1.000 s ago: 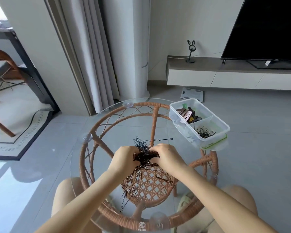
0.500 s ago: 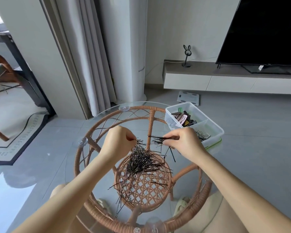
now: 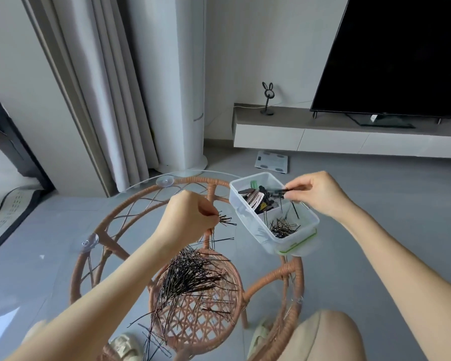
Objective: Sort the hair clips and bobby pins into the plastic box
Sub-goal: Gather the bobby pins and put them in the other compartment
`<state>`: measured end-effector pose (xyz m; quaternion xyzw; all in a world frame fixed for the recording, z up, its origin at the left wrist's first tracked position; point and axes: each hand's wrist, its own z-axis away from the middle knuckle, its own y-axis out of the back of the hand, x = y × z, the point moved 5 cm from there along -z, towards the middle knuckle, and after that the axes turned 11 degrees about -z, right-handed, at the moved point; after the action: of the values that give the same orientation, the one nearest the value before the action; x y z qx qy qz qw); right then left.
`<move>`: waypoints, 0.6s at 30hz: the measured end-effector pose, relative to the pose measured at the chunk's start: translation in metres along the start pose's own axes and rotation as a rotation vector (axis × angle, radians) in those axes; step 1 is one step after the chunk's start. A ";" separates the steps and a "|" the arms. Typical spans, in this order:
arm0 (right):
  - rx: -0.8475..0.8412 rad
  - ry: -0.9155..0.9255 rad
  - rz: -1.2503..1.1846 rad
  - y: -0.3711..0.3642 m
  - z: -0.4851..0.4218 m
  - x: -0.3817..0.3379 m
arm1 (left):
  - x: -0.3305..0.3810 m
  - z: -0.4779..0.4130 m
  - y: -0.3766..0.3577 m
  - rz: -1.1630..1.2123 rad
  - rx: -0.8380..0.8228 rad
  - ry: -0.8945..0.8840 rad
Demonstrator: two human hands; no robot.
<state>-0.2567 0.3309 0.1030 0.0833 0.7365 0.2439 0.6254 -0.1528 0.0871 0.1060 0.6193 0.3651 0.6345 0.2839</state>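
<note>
A clear plastic box (image 3: 248,220) with a green-edged lid under it stands at the right rim of a round glass table (image 3: 130,204). Its far compartment holds hair clips (image 3: 258,200); the near one holds black bobby pins (image 3: 283,227). My right hand (image 3: 315,194) hovers over the box and pinches a small bunch of bobby pins, a few dropping below it. My left hand (image 3: 190,217) pinches another bunch of pins above the table. A big heap of bobby pins (image 3: 193,277) lies on the glass in front of me.
The glass top sits on a rattan frame (image 3: 102,230) with suction cups (image 3: 164,181). Beyond are curtains (image 3: 110,95), a white column fan (image 3: 185,87), a floor scale (image 3: 271,161) and a low TV cabinet (image 3: 336,134) with a television. My knees show below the table.
My right hand has carried its bunch of pins from the heap rightward over the box. My left hand lifted off the heap with a few pins. The head has tilted up.
</note>
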 end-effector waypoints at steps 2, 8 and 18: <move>-0.114 -0.041 0.081 -0.002 -0.003 0.015 | 0.006 -0.004 -0.006 0.003 -0.007 -0.003; -0.388 -0.165 0.340 -0.022 -0.002 0.055 | 0.030 -0.015 -0.017 0.042 -0.054 -0.034; 0.049 -0.040 0.218 0.017 0.006 0.066 | 0.110 -0.065 -0.082 -0.173 -0.097 -0.335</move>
<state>-0.2679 0.3755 0.0523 0.1831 0.7162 0.2908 0.6074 -0.2325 0.2161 0.1050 0.6681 0.3335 0.5126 0.4238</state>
